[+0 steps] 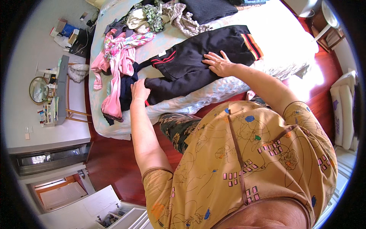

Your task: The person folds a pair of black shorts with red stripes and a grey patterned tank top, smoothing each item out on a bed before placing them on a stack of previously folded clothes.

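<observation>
A black long-sleeved top (190, 55) lies spread on the bed, with red piping at its left end and an orange, yellow and red striped band at its right end. My left hand (140, 91) is closed at the near left edge of the top, by a bit of red trim; its fingertips are partly hidden. My right hand (219, 64) rests flat on the middle of the black cloth, fingers spread. Just left of my left hand lie a dark navy garment (127, 89) and a pink garment (111, 100).
The bed (282, 28) has a pale patterned sheet. Behind the top are a grey-beige patterned scarf (183, 19) and folded dark clothing (209, 10). A dressing table (61, 89) with a round mirror (38, 90) stands at left, a chair (331, 32) at far right.
</observation>
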Available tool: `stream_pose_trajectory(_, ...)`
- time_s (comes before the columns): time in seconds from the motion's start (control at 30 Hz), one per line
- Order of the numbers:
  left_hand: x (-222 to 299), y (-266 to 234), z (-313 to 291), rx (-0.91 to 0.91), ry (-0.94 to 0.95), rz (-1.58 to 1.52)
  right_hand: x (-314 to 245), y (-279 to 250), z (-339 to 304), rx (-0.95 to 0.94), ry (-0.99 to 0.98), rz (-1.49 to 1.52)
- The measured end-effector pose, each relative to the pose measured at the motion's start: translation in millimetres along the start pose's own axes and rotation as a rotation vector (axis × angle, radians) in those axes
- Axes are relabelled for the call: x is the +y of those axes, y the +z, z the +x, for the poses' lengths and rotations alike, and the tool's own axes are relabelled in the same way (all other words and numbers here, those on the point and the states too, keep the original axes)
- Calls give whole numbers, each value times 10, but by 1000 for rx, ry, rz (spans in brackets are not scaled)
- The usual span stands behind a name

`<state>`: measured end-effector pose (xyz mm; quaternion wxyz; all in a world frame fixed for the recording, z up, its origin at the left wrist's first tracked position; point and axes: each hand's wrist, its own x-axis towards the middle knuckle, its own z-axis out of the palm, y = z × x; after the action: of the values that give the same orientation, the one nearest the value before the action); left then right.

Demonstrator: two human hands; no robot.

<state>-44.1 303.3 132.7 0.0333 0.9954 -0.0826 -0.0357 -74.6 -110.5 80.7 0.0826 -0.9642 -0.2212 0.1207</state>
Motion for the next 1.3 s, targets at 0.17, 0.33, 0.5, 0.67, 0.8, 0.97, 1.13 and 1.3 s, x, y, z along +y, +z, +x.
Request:
stream_pose_trajectory(0.17,-33,-218,-436,-22,40,-115,28,37,-25,36,0,28)
stream_pose_trajectory(0.33,363,-980,-1415,-356,-79,-449,65,97,5,21,-2,43)
stream_pose_trajectory(0.5,1032,-1406,-2184,-399,107,-884,-59,-87,11,-78,64,119)
stream_pose_trajectory(0.67,1488,-1540,-1902,-291,338,-1274,-153,-333,-25,-156,61,67)
stream_pose_trajectory(0.8,2489,-1695,-1276,-334,405,-1651,-200,-655,-112,-291,-41,6)
stream_pose_trajectory(0.97,3265,-1516,-432,-239,109,-2158,122,-658,-498,177,93,1629)
stream_pose_trajectory(1.13,3145,-1026,774,-156,86,-2279,836,204,-283,-326,-153,2411)
stream_pose_trajectory(1.3,2388,-417,893,-103,-189,-1993,444,87,-263,-27,124,1975)
